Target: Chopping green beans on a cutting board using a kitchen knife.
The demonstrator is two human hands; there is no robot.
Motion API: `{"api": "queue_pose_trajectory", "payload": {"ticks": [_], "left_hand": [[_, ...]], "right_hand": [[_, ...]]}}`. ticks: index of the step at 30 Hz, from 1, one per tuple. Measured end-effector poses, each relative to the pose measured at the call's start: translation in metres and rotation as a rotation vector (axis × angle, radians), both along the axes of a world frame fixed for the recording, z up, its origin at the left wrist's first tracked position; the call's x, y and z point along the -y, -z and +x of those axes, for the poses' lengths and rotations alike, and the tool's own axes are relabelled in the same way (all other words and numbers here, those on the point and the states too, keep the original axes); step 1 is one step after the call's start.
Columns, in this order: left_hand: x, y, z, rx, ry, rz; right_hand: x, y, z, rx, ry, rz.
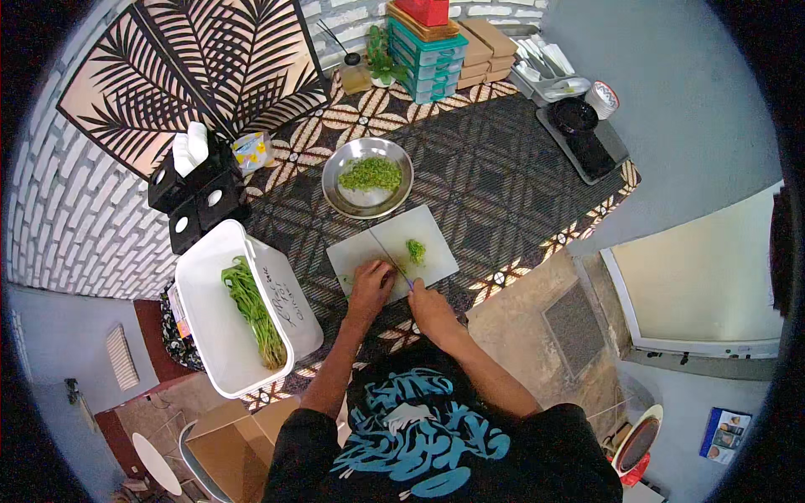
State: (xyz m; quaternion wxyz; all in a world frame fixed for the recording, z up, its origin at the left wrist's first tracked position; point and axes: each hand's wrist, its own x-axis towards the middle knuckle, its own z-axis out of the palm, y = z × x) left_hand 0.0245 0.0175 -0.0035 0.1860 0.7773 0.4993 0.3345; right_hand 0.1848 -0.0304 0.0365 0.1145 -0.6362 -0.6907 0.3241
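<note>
A white cutting board point(434, 237) lies on the patterned tablecloth before me. My right hand point(434, 312) is closed on the handle of a kitchen knife point(391, 253), whose blade crosses the board diagonally. Left of the blade, my left hand point(372, 286) rests on the board with curled fingers; what lies under them is mostly hidden. A small heap of chopped greens point(415, 251) sits right of the blade. Beyond the board, a round steel dish point(368, 205) holds more chopped greens point(371, 174). Whole leafy greens with roots point(255, 311) lie in a white plastic bin point(210, 333) at the left.
Black holders point(207, 204) with white items stand behind the bin. Teal drawers point(427, 66), cardboard boxes point(487, 50) and a potted plant point(379, 60) line the back. At the right rear are a grey tray point(607, 148) with a black bowl point(572, 116) and a utensil tray point(534, 85).
</note>
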Motion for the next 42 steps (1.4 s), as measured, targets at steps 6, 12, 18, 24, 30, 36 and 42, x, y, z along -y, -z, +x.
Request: {"api": "queue_pose_trajectory", "payload": {"ticks": [6, 12, 18, 24, 30, 36, 42], "left_hand": [[0.000, 0.002, 0.001, -0.025, -0.002, 0.035], [-0.001, 0.009, -0.002, -0.044, 0.020, -0.029], [0.000, 0.015, -0.004, -0.040, 0.018, -0.028], [-0.001, 0.011, -0.002, -0.013, 0.027, -0.014], [-0.001, 0.013, -0.003, -0.005, 0.004, -0.061], [-0.001, 0.013, -0.004, 0.006, 0.007, -0.046], [0.003, 0.009, -0.005, 0.021, 0.031, -0.047]], "right_hand": [[0.005, -0.003, -0.003, 0.030, 0.027, -0.010], [-0.006, 0.015, -0.009, 0.020, 0.028, 0.039], [-0.003, -0.011, -0.009, 0.025, 0.032, -0.041], [-0.010, 0.016, -0.012, 0.012, 0.015, 0.052], [-0.002, -0.002, -0.011, 0.015, 0.004, 0.031], [-0.010, 0.020, -0.019, 0.038, 0.024, 0.108], [-0.007, 0.014, -0.012, 0.010, 0.041, 0.054]]}}
